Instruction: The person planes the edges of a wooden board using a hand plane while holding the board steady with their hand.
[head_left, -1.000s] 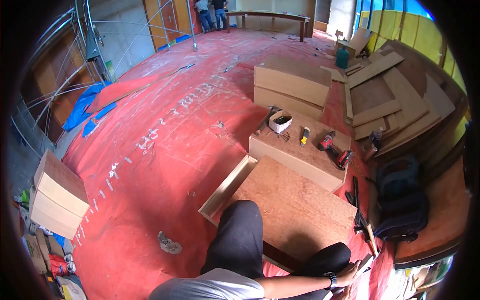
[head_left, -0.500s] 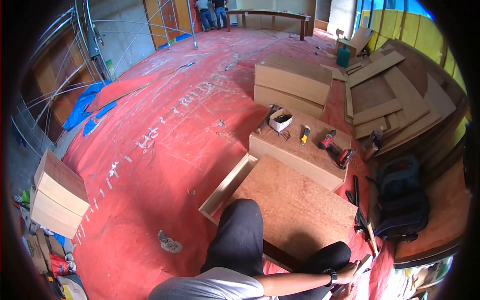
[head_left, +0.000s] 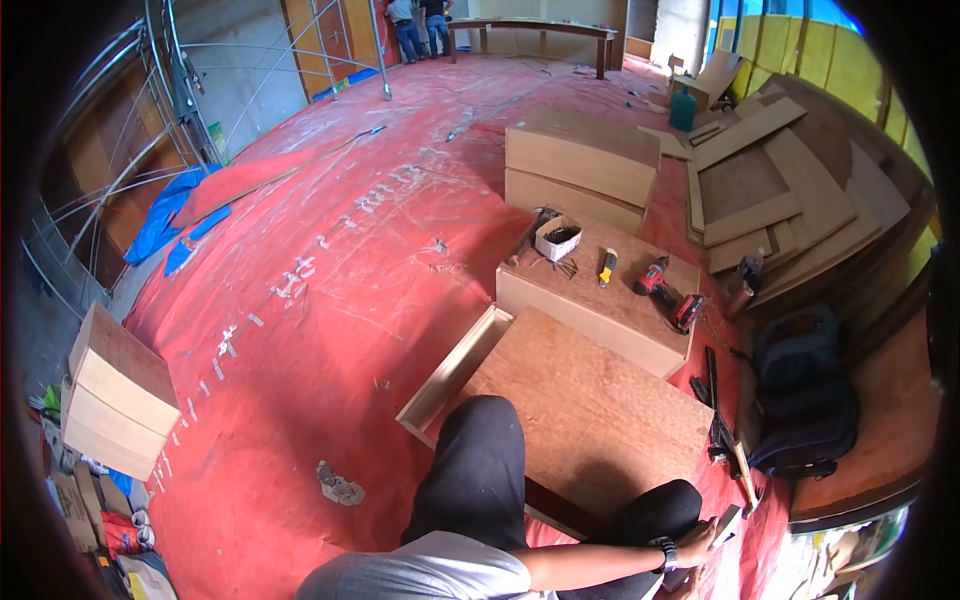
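My left hand (head_left: 697,545), with a dark watch at its wrist, is closed around a small pale wooden piece (head_left: 728,524) at the lower right. Just below it, only a small part of my right hand (head_left: 686,582) shows; its fingers and anything in them are hidden. Beyond my bent knees lies a wooden drawer-like box (head_left: 590,400), its broad brown panel facing up and its pale side open at the left. A hammer's wooden handle (head_left: 744,474) rests on the floor near my left hand.
Another box (head_left: 590,312) holds a white container of dark fasteners (head_left: 557,238), a yellow knife (head_left: 607,268) and a red drill (head_left: 655,278). Stacked boxes (head_left: 580,160), wood panels (head_left: 750,215), a dark backpack (head_left: 805,400) and scaffolding (head_left: 165,90) surround the red floor covering. Two people stand far back.
My left hand and the wooden piece have tilted and shifted slightly. Less of my right hand shows than half a second ago. The boxes and tools have stayed put.
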